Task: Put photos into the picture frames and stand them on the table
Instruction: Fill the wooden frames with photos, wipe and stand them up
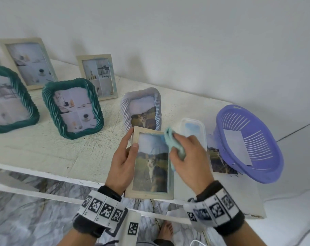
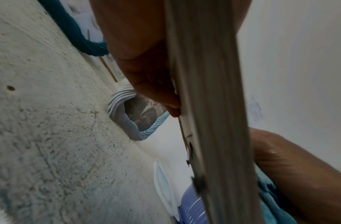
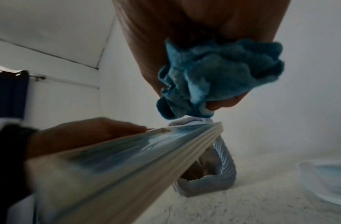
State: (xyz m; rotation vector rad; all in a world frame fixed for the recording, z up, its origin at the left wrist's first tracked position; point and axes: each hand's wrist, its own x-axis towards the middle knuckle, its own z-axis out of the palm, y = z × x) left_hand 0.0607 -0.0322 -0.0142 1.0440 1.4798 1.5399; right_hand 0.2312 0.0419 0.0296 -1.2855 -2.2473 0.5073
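Note:
A pale wooden frame [image 1: 151, 164] with a cat photo behind its glass is held above the table's front edge. My left hand [image 1: 125, 157] grips its left side, thumb on the front; the frame's edge [image 2: 210, 106] fills the left wrist view. My right hand [image 1: 188, 157] holds a bunched light-blue cloth [image 1: 174, 142] against the frame's upper right. In the right wrist view the cloth [image 3: 213, 75] hangs just above the frame's far corner [image 3: 204, 130]. A light-blue ribbed frame [image 1: 141, 108] with another cat photo stands just behind.
Two teal ribbed frames [image 1: 72, 107] [image 1: 8, 98] and two pale wooden frames [image 1: 97, 76] [image 1: 27, 62] stand at the back left of the white table [image 1: 44, 148]. A clear lidded box [image 1: 193, 132], a loose cat photo [image 1: 220, 160] and a purple basket [image 1: 248, 146] are at the right.

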